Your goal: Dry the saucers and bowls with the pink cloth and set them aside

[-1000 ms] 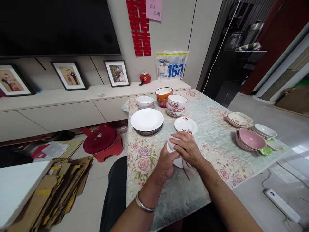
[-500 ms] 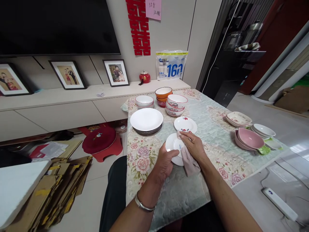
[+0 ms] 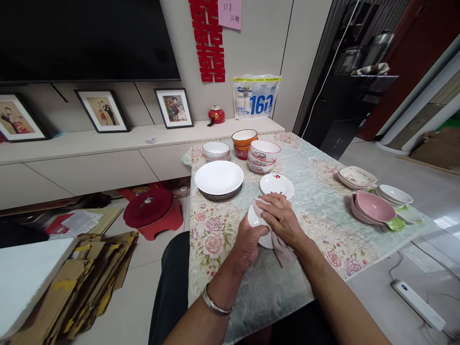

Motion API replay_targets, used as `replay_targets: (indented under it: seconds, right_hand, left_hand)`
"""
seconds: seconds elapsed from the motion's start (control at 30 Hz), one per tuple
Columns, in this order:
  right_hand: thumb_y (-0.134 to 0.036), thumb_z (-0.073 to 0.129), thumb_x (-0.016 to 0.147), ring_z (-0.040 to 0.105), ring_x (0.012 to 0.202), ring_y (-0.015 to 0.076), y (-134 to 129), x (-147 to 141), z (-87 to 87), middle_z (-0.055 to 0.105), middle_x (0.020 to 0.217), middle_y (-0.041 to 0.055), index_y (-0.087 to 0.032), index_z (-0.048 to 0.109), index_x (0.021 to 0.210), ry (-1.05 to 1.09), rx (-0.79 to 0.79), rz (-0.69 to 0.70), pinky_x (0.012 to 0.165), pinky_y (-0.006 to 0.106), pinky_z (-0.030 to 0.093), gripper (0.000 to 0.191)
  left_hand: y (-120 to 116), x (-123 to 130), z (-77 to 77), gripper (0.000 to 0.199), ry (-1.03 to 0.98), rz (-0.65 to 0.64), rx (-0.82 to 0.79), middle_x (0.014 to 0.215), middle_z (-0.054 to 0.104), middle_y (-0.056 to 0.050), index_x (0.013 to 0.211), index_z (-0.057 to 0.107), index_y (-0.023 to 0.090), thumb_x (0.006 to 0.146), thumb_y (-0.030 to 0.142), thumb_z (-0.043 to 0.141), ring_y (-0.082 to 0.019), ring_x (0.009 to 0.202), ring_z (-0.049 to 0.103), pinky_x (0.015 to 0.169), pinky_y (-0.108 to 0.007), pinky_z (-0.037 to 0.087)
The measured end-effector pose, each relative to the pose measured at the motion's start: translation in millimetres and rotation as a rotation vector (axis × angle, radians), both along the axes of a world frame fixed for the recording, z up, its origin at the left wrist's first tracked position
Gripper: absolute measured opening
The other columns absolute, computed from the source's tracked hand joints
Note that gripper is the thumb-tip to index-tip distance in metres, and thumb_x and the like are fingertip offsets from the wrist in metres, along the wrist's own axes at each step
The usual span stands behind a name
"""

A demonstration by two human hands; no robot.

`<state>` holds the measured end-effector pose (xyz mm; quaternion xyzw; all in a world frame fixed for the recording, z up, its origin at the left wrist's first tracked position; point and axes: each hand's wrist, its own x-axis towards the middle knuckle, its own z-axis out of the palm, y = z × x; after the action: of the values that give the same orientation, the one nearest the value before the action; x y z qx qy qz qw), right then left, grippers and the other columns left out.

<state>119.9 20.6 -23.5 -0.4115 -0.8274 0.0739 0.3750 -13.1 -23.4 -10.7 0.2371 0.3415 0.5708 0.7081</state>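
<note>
Desk (image 3: 262, 292) near edge: 6 o'clock from our hands. Our left hand (image 3: 250, 239) grips the small white plate (image 3: 254, 219), thumb on its upward face. Our right hand (image 3: 282, 219), fingers together, presses the pinkish cloth (image 3: 285, 252) against the plate at 1 o'clock. We have room at 9 o'clock to the left edge, and more at 3 o'clock before the pink bowl (image 3: 375, 207). Flowered plates (image 3: 278, 184): just beyond, 1 o'clock. Large plates (image 3: 219, 177): 11 o'clock. White bowls (image 3: 264, 154): farther, 12 o'clock.
</note>
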Motion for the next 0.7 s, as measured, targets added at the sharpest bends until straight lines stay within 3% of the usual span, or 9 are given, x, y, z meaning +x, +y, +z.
replay_targets:
  seconds: [0.13,0.37,0.5,0.6,0.7]
  right_hand:
    - [-0.032,0.052,0.095,0.048,0.125,0.0285,0.5,-0.4,-0.2,0.064,0.131,0.0030,-0.033,0.070,0.118,-0.014,-0.006,0.034,0.107,0.054,0.035,0.028]
    - [-0.035,0.045,0.098,0.059,0.114,0.0274,12.8,8.2,-16.6,0.070,0.116,0.0110,-0.024,0.071,0.118,0.159,-0.064,-0.206,0.101,0.050,0.045,0.034]
    - [-0.035,0.051,0.096,0.057,0.119,0.0272,8.8,6.8,-11.9,0.066,0.125,0.0091,-0.028,0.071,0.119,0.130,-0.067,-0.058,0.105,0.050,0.042,0.031]
    - [-0.035,0.055,0.094,0.058,0.119,0.0241,8.3,5.8,-9.4,0.065,0.126,0.0072,-0.029,0.071,0.117,0.221,-0.176,0.076,0.106,0.046,0.043,0.029]
    - [-0.038,0.061,0.090,0.063,0.110,0.0236,11.4,7.0,-11.5,0.071,0.114,0.0074,-0.026,0.074,0.110,0.408,-0.306,0.014,0.102,0.043,0.046,0.027]
  left_hand:
    - [1.0,-0.7,-1.4,0.054,0.014,-0.023,0.020,0.082,0.066,0.001,0.103,0.065,0.018,0.051,0.004,0.068,-0.016,0.074,0.060,0.070,-0.027,0.046]
    - [0.5,-0.7,-1.8,0.055,0.029,-0.025,0.025,0.098,0.072,-0.005,0.104,0.068,0.015,0.051,0.003,0.065,-0.023,0.089,0.063,0.081,-0.033,0.048]
    - [1.0,-0.9,-1.4,0.054,0.027,-0.004,-0.003,0.088,0.071,-0.003,0.101,0.067,0.015,0.049,0.001,0.064,-0.019,0.080,0.062,0.074,-0.030,0.048]
    - [1.7,-2.0,-0.9,0.054,0.034,-0.022,-0.016,0.085,0.071,-0.002,0.101,0.067,0.015,0.049,0.001,0.064,-0.018,0.076,0.061,0.070,-0.028,0.047]
    - [2.0,-2.7,-0.3,0.056,0.037,-0.025,-0.022,0.088,0.072,-0.005,0.104,0.067,0.014,0.049,0.003,0.067,-0.019,0.077,0.062,0.072,-0.030,0.048]
